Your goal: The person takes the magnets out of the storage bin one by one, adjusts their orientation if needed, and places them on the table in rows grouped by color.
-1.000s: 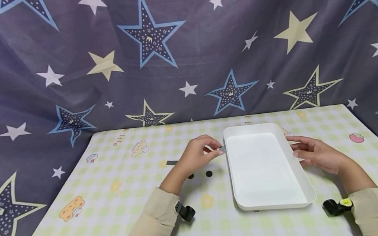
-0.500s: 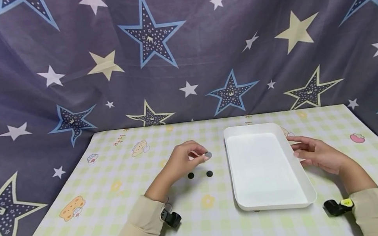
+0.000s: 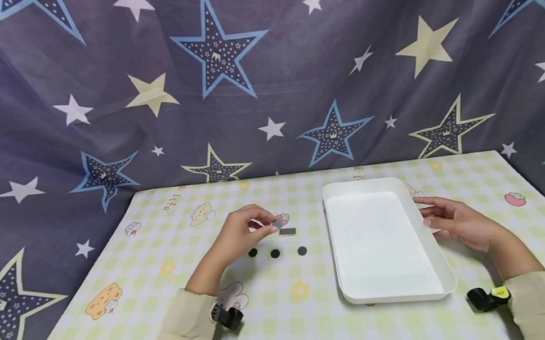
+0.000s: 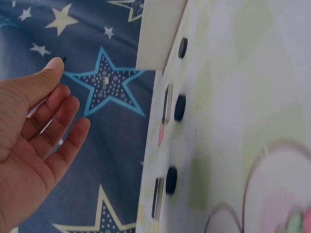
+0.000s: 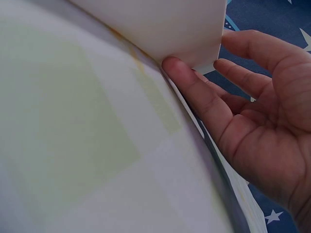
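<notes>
My left hand [image 3: 245, 231] pinches a small grey disc [image 3: 279, 223] between thumb and fingertips, raised above the table left of the white tray [image 3: 392, 291]. Beneath it, a dark rectangular piece [image 3: 287, 231] lies on the cloth. Three small black discs [image 3: 275, 253] form a row in front of that piece. The left wrist view shows a second rectangular piece [image 4: 157, 198], which my hand hides in the head view. My right hand [image 3: 457, 221] touches the tray's right outer wall with fingers extended; in the right wrist view, fingertips [image 5: 179, 67] rest against that wall.
A checked cloth with printed cartoons covers the table [image 3: 302, 331]. Behind it hangs a dark star-patterned curtain [image 3: 260, 69]. Each wrist carries a small black camera, one on the left [image 3: 227, 316] and one on the right [image 3: 482, 298].
My left hand has moved left from beside the tray's left rim, carrying the grey disc. The rectangular piece and another black disc have come into view. My right hand and the tray stay put.
</notes>
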`<state>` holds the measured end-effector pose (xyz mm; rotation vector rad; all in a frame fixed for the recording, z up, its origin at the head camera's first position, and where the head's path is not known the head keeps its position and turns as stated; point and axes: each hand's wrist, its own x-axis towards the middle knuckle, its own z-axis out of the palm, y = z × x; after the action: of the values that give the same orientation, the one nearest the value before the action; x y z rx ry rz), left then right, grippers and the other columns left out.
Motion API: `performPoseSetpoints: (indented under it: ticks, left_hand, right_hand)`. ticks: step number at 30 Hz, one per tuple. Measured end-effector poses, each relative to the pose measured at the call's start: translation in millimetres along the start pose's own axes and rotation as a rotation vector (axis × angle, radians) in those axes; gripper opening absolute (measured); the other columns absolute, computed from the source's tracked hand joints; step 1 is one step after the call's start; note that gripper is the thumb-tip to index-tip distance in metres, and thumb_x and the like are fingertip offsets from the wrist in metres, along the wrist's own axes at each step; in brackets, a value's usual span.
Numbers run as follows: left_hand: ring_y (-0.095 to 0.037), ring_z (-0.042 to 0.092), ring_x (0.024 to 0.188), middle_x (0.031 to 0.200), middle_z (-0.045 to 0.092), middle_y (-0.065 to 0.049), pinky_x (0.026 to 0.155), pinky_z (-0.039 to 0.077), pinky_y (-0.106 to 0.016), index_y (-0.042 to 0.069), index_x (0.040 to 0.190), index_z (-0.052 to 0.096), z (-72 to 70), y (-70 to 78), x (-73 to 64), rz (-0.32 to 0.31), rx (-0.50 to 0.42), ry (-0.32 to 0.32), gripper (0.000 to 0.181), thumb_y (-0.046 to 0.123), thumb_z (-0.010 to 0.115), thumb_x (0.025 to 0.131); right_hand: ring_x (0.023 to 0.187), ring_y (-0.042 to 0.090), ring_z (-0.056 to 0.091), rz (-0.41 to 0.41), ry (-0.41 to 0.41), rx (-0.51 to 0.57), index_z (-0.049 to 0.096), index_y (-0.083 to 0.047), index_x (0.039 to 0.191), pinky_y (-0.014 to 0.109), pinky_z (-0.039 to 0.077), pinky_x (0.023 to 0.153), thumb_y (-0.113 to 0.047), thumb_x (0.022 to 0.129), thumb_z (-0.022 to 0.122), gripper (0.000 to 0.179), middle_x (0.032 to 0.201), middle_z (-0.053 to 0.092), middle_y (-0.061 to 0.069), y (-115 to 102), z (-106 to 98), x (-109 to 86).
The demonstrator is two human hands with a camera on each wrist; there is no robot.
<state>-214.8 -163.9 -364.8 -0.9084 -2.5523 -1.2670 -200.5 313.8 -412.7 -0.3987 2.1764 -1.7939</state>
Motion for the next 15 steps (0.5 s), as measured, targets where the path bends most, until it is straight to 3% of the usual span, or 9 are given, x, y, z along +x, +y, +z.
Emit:
performPoseSetpoints:
  ticks: [7, 15]
  left_hand:
    - [-0.013, 0.064, 0.083, 0.09, 0.067, 0.002, 0.074, 0.056, -0.031, 0.009, 0.091, 0.073, -13.1, -10.7, -9.8, -0.055, 0.022, 0.026, 0.006, 0.008, 0.076, 0.086]
    - [-0.014, 0.064, 0.082, 0.088, 0.068, 0.002, 0.073, 0.055, -0.032, 0.008, 0.089, 0.073, -25.6, -25.0, -21.0, -0.109, 0.034, 0.007, 0.006, 0.009, 0.077, 0.085]
  right_hand:
    - [0.106, 0.009, 0.058, 0.004, 0.001, -0.001, 0.034, -0.011, 0.152, 0.034, 0.056, 0.082, -0.007, 0.101, 0.054, 0.055, 0.129, 0.045, 0.016, 0, 0, 0.0]
    - [0.106, 0.01, 0.059, -0.018, -0.019, 0.016, 0.037, -0.014, 0.151, 0.035, 0.057, 0.081, -0.005, 0.101, 0.052, 0.053, 0.126, 0.048, 0.009, 1, 0, 0.8]
